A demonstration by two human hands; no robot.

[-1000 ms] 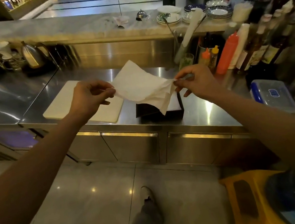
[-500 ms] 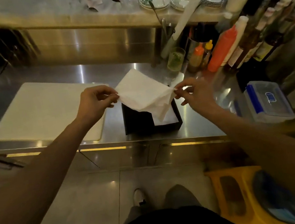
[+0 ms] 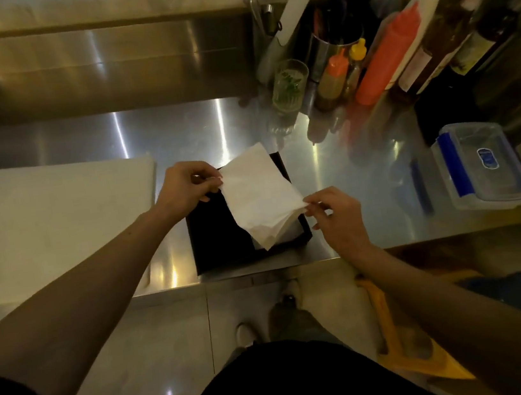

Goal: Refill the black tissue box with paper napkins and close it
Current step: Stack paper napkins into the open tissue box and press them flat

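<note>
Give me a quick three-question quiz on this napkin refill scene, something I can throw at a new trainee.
1. True or false: the left grip and the right grip both pinch the paper napkin.
2. What lies on the counter to the left of the black tissue box? A) a white cutting board B) a kettle C) a toaster
3. Which grip is nearer the counter's front edge?
Key: 1 true; 2 A; 3 the right grip.

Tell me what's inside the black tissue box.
Some white paper shows at the right inside the black tissue box; the left looks dark. The napkin, pinched by left hand and right hand, hides the middle.
</note>
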